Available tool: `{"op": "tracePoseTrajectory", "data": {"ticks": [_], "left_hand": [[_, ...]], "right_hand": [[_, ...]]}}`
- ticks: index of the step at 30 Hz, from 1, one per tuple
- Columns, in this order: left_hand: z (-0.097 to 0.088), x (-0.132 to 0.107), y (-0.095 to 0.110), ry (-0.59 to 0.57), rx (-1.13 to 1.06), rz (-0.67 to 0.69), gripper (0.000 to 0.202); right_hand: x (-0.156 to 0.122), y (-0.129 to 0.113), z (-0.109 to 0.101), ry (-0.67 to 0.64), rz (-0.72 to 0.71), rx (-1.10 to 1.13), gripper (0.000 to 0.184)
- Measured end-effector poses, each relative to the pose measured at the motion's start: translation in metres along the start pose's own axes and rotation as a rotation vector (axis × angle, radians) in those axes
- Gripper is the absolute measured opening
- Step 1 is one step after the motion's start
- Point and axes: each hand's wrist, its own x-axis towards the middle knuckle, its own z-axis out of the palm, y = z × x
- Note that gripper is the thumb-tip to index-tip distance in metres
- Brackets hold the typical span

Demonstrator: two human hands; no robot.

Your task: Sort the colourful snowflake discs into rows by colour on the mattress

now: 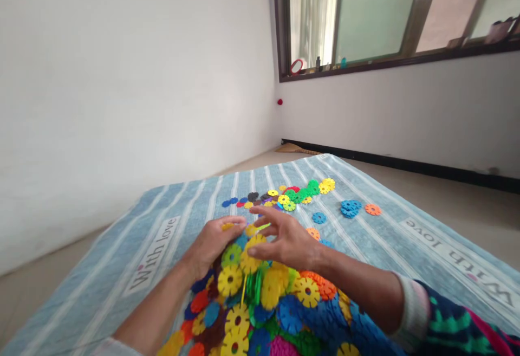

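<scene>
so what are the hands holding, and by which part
The left hand and right hand meet on yellow discs atop the pile, seemingly at their rims; the grip is hidden.

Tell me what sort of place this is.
Probably a plain room in a home. A pale blue striped fabric blanket printed "With love" is spread on the floor, bare white walls meet at a corner, and a dark-framed window has small items on its sill.

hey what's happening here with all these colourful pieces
A person has both hands on a heap of colourful plastic discs on a striped blue mat. The left hand and right hand meet over yellow discs at the heap's far edge. Loose discs lie scattered beyond.
</scene>
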Motion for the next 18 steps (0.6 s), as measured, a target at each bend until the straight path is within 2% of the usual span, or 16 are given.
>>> {"op": "tracePoseTrajectory", "data": {"ticks": [1, 3, 5, 7, 8, 10, 13, 16, 18], "left_hand": [[-0.003, -0.005, -0.003, 0.034, 0.057, -0.017, 0.053], [-0.005, -0.014, -0.01, 0.089, 0.152, -0.014, 0.05], [-0.006, -0.022, -0.015, 0.124, 0.234, 0.016, 0.047], [-0.007, -0.028, -0.019, 0.147, 0.3, 0.035, 0.044], [-0.007, -0.03, -0.021, 0.155, 0.321, 0.036, 0.043], [-0.006, -0.032, -0.026, 0.167, 0.338, 0.028, 0.042], [-0.004, -0.033, -0.034, 0.159, 0.333, 0.022, 0.043], [-0.002, -0.036, -0.042, 0.118, 0.319, 0.053, 0.044], [-0.003, -0.04, -0.045, 0.131, 0.351, 0.089, 0.044]], "right_hand": [[0.005, 0.006, -0.012, 0.044, -0.004, -0.089, 0.062], [0.022, 0.026, -0.045, 0.216, 0.02, -0.451, 0.054], [0.043, 0.052, -0.08, 0.326, 0.256, -0.787, 0.059], [0.061, 0.075, -0.103, 0.352, 0.371, -0.839, 0.067], [0.069, 0.084, -0.107, 0.34, 0.408, -0.848, 0.066], [0.08, 0.095, -0.1, 0.287, 0.428, -0.853, 0.058], [0.083, 0.096, -0.065, 0.212, 0.375, -0.851, 0.048], [0.068, 0.082, -0.029, 0.155, 0.307, -0.82, 0.038], [0.049, 0.068, -0.013, 0.093, 0.252, -0.771, 0.038]]}}
